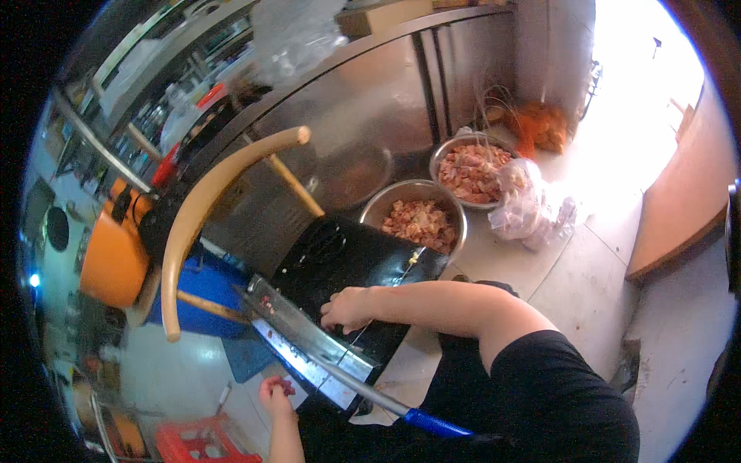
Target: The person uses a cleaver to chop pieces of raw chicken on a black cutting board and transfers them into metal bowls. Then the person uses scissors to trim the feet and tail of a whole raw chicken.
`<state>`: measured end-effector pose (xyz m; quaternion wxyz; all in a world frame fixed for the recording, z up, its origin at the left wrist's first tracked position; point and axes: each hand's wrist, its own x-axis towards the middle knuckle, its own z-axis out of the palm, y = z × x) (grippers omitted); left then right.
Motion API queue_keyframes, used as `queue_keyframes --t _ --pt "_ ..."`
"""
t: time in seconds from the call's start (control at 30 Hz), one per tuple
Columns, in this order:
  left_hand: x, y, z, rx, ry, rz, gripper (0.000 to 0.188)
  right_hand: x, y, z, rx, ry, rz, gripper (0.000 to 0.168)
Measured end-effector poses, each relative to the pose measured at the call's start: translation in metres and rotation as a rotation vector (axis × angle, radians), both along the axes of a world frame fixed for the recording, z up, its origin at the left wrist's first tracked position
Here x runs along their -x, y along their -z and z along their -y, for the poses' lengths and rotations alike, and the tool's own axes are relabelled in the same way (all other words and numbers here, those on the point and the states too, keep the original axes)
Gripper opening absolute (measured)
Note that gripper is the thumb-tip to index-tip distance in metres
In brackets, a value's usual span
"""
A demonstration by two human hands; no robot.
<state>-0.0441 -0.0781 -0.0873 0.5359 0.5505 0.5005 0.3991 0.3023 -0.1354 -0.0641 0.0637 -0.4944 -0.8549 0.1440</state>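
My right hand (pixel 349 309) reaches across a black flat surface (pixel 315 260) with its fingers bent down; whether anything lies under them is hidden. My left hand (pixel 277 394), low in the view, holds a small piece of red raw meat (pixel 286 386). Between the two hands runs a lever-type cutter with a metal trough (pixel 307 324), a long steel lever (pixel 370 384) and a blue grip (pixel 438 422). Small meat scraps (pixel 266 303) lie at the trough's far end. Beyond the black surface stands a steel bowl (pixel 463 231) of chopped raw meat (pixel 419 223).
A curved wooden chair back (pixel 200 211) rises beside the cutter. Further off are a second meat bowl (pixel 435 165), clear plastic bags (pixel 524 208), an orange mesh bag (pixel 538 124) and a steel cabinet (pixel 370 95). A blue container (pixel 200 298) and red plastic crate (pixel 182 437) stand left.
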Motion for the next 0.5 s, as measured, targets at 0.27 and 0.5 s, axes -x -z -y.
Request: queue_keyframes --t 0.27,0.5 --pt "0.009 0.021 -0.016 -0.105 0.088 -0.178 0.01 -0.083 0.001 -0.01 -0.017 0.442 0.157 0.024" --pt "-0.023 -0.009 0.063 0.123 0.039 -0.462 0.052 -0.171 -0.024 0.061 -0.092 0.817 -0.052 0.035"
